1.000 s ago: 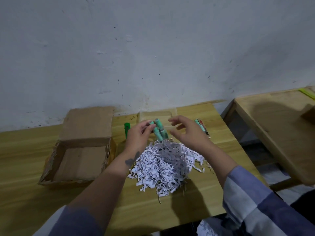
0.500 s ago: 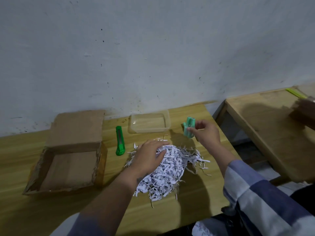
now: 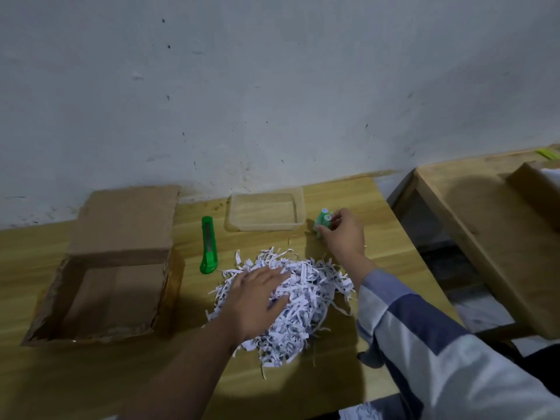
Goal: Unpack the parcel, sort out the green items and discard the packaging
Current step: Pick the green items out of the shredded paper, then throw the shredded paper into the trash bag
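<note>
A heap of white shredded paper (image 3: 306, 301) lies on the wooden table (image 3: 391, 253). My left hand (image 3: 257, 298) rests flat on the heap, fingers spread. My right hand (image 3: 341, 233) holds several small green cylinders (image 3: 322, 221) upright on the table, just right of a clear plastic tub (image 3: 266, 212). The opened cardboard box (image 3: 103, 274) sits at the left with its flap folded back and nothing visible inside.
A green utility knife (image 3: 208, 245) lies between the box and the tub. A second wooden table (image 3: 485, 237) stands to the right across a gap, with a brown box (image 3: 536, 192) on it. The wall runs close behind.
My right hand carried the green cylinders from above the heap to the table right of the tub. My left hand dropped onto the shredded paper.
</note>
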Demonstrator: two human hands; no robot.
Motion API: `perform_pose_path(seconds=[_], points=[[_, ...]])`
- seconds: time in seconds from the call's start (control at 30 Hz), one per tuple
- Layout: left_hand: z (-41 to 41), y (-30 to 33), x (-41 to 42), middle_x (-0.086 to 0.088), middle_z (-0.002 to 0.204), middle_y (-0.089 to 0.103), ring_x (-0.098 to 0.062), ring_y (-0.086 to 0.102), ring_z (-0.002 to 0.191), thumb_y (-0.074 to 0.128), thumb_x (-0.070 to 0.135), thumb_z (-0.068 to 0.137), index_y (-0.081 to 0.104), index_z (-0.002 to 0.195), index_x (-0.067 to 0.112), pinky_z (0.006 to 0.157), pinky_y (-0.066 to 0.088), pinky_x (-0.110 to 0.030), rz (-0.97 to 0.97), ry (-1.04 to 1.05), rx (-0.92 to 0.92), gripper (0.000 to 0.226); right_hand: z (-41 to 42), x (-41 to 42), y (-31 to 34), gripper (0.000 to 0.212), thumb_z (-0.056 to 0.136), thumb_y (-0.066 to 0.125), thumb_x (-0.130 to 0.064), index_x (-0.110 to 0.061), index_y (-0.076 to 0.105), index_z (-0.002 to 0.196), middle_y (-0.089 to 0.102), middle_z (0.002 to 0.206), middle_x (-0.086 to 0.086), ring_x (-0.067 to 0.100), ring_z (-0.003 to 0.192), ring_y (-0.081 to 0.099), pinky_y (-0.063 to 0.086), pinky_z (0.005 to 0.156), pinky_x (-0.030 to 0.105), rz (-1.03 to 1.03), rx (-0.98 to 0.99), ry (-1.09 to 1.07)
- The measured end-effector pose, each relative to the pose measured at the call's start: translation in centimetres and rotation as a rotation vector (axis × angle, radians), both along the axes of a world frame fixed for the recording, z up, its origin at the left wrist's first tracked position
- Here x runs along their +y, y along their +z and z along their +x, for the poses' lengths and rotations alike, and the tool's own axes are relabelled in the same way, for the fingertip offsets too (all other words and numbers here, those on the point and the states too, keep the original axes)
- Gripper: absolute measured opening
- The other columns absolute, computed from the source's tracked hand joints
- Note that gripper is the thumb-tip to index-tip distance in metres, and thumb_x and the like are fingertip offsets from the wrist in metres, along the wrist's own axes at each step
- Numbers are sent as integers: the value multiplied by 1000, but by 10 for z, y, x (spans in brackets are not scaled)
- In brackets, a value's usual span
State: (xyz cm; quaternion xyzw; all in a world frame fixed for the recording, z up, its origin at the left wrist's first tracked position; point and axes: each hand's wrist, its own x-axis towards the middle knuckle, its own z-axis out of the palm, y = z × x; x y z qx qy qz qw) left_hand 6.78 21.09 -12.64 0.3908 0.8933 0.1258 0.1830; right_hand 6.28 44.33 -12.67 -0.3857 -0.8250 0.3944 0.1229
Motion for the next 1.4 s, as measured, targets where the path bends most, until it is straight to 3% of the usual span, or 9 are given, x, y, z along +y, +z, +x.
perform_pose_path(seconds=[0.2,0.3,0.4,0.5,0.6,0.67,0.77,0.87,1.4], points=[[-4,13,-14,24,148,31,3,20,135,27,77,83,28,143,47,112,6,-34,258,23,133,67,54,-23,15,21,87,61,-31,-19,56,104,62,100,-1,16,87,60,53,72,36,78,141,137],[-15,9,-33,24,154,6,-3,2,142,30,92,68,9,145,53,116,2,-40,203,-14,64,88,92,-32,10,44,78,61,-54,-30,58,114,58,118,-4,15,113,49,46,95,40,109,45,450],[-25,-6,-51,17,153,-22,-8,-18,141,42,98,49,-12,143,50,116,-4,-45,-2,-30,-50,119,106,-41,4,104,54,58,-82,-53,9,141,3,159,-3,22,146,-1,7,117,50,91,-187,726],[-14,-25,-59,-1,157,-9,-22,-9,145,43,99,44,6,150,24,117,2,-55,-39,-118,47,136,103,-56,-6,126,53,67,-77,-53,-25,137,-34,153,0,27,139,-32,-13,111,54,209,-324,903],[-1,-37,-57,-22,141,46,-37,43,132,40,92,62,40,137,3,106,33,-58,48,-77,59,117,96,-70,-20,119,61,76,-55,-52,-13,140,-18,158,1,27,144,-20,-1,113,50,250,-259,955],[6,-38,-55,-22,124,60,-29,53,118,45,78,76,41,131,6,104,41,-36,172,2,-21,91,94,-78,-29,101,66,77,-40,-46,14,144,15,158,6,27,146,9,17,118,49,231,-136,917],[14,-28,-53,-19,136,50,-13,38,130,66,35,80,37,140,9,108,20,-11,296,109,-50,71,96,-85,-32,72,68,77,-33,-30,47,134,49,138,8,28,130,42,35,109,41,166,30,808],[17,-14,-54,7,150,30,-5,23,139,71,2,77,31,147,18,113,17,-17,246,173,-139,82,101,-88,-17,63,66,78,-33,-23,58,125,61,124,4,21,116,54,38,101,28,96,110,761],[144,45,14,-2,151,34,-7,31,132,82,12,70,29,148,22,98,13,-5,380,-307,-313,94,314,-94,62,59,65,82,-8,-13,61,120,60,109,-6,7,103,56,37,79,-1,12,119,143]])
